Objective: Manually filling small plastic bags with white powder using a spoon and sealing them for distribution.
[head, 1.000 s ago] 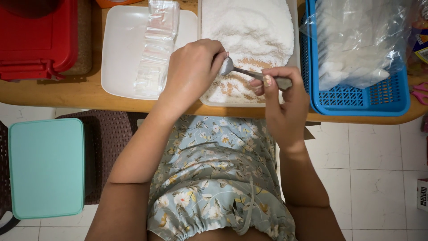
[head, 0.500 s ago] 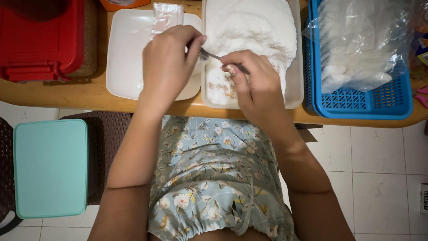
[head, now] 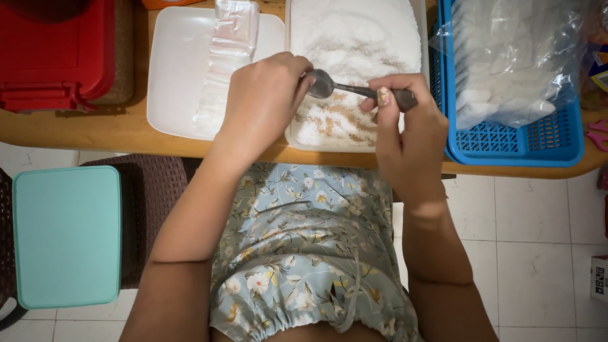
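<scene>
One metal spoon (head: 354,90) sits at the centre of things, its smooth grey bowl tipped up over a white rectangular tray (head: 415,76) heaped with fine, grainy white powder (head: 354,38). Tan-brown streaks run through the powder at the near end, right under the spoon. The right hand (head: 405,133) pinches the flat handle between thumb and fingertips, closed firmly on it, the thumbnail showing a speckled polish. The left hand (head: 263,104) is curled beside the spoon's bowl, fingers bent in at the tip of it; whether they grip anything underneath I cannot tell, since the back of the hand hides it. The two hands are close, joined only by the spoon's length.

Just left of the powder tray lies a shallow white square plate (head: 171,76), glossy and round-cornered, with a stack of crinkly clear plastic pouches (head: 227,57) lying along its right side. Right of the tray stands a blue plastic basket (head: 513,142) with a lattice wall, holding a big, wrinkled transparent bag (head: 513,57) of white pieces. All of it rests on a wooden tabletop (head: 120,133) with a rounded edge. At far left is a red plastic box (head: 54,54). Below the table, a mint-green lid (head: 66,237) with soft corners rests on a dark woven stool (head: 152,209), over pale floor tiles (head: 538,234).
</scene>
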